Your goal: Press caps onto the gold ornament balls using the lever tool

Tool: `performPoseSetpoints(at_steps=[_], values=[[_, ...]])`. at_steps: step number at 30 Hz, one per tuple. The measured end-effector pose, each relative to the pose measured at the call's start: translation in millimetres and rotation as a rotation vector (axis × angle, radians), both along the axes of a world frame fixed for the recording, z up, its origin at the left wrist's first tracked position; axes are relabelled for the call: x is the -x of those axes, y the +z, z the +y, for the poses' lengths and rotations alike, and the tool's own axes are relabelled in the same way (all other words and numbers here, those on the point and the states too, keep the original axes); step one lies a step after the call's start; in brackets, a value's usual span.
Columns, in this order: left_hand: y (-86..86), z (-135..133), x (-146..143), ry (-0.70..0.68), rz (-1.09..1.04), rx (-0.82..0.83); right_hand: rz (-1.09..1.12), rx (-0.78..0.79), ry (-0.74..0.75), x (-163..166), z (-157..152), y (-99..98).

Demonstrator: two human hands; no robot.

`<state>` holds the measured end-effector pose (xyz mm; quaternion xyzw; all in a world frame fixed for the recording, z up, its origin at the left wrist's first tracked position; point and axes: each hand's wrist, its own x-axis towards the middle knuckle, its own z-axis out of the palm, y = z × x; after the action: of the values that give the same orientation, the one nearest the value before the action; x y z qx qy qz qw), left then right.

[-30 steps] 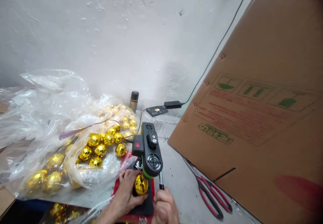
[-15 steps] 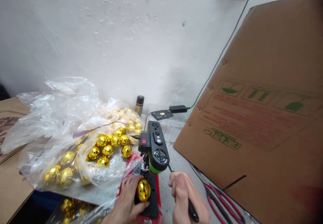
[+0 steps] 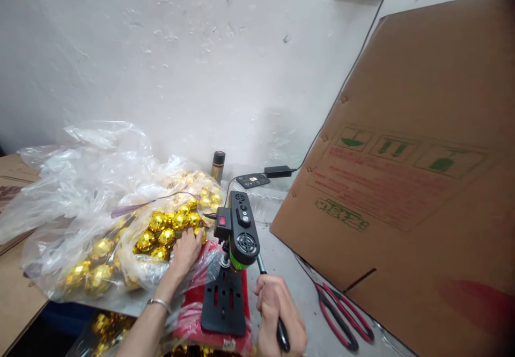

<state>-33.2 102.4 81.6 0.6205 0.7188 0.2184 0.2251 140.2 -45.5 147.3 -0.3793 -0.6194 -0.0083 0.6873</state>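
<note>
My left hand (image 3: pixel 186 252) reaches into a clear plastic bag (image 3: pixel 100 180) of shiny gold mirror balls (image 3: pixel 167 237). Its fingers curl over one gold ball (image 3: pixel 200 234) at the pile's right edge. My right hand (image 3: pixel 280 314) is wrapped round the black-handled lever (image 3: pixel 283 335) of a small bench drill press (image 3: pixel 243 228). The press has a black head with vents, a green ring and a red switch. Its slotted black base plate (image 3: pixel 223 308) is bare and lies on red plastic wrapping (image 3: pixel 193 298). The tip under the head is too small to make out.
A large cardboard box (image 3: pixel 402 185) leans at the right, with red-handled scissors (image 3: pixel 346 314) beside it. Behind the press are a dark-capped bottle (image 3: pixel 218 166), a power adapter (image 3: pixel 278 172) and its cable. More gold balls (image 3: pixel 107 327) lie below the table's front edge.
My left hand has left the base plate and moved up and left to the pile of balls. The ball it held at the plate is gone from there. My right hand stays on the lever.
</note>
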Motion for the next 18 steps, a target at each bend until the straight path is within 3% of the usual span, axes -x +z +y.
performPoseSetpoints(at_steps=[4, 9, 12, 15, 18], values=[[-14.6, 4.9, -1.9, -0.019, -0.099, 0.025, -0.002, 0.007, 0.001, 1.7, -1.5, 1.9], [-14.2, -11.0, 11.6, 0.0, -0.282, -0.016, 0.02, 0.036, -0.008, 3.4, 0.7, 19.8], [-16.8, -42.3, 17.6, -0.019, -0.465, -0.096, 0.018, 0.05, -0.01, 3.3, 3.4, 31.5], [-31.0, -83.8, 12.5, -0.083, -0.736, -0.139, 0.013, 0.066, -0.011, 2.7, 4.8, 37.6], [-51.6, -111.0, -0.6, -0.135, -0.739, -0.092, 0.001, 0.071, -0.007, 2.0, 4.1, 38.9]])
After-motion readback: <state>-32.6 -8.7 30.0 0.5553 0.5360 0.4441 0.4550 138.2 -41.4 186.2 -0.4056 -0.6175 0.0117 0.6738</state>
